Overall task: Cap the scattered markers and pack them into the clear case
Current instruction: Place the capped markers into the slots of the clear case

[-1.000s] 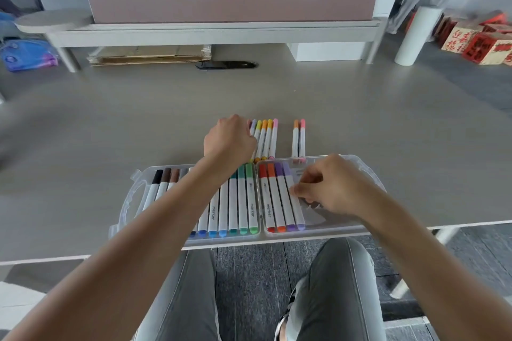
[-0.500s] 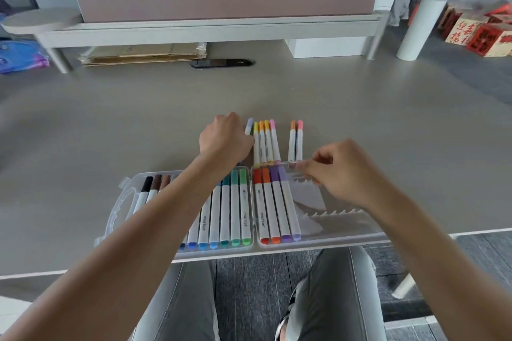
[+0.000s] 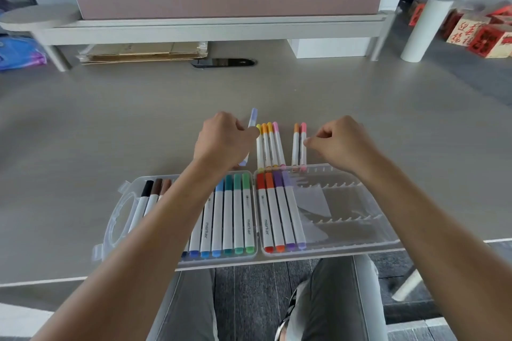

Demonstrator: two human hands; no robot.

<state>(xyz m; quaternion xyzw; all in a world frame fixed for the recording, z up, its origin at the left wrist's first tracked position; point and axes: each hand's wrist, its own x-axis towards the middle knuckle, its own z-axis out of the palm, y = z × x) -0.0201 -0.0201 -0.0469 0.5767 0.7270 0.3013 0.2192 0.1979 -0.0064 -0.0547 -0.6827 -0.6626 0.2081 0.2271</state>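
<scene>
While our left hand [image 3: 221,141] closes its grip round a pale lilac marker [image 3: 252,119] just beyond the clear case [image 3: 388,241], our right hand [image 3: 340,141] hovers curled, its fingertips [image 3: 307,142] touching the pink marker [image 3: 303,147] of a loose pair; whether they pinch it we cannot tell. Between the hands, four capped markers [image 3: 268,147] lie on the desk [image 3: 110,119] against the case's far edge. Inside the case, markers fill the left half, and four sit at the left of the right half.
</scene>
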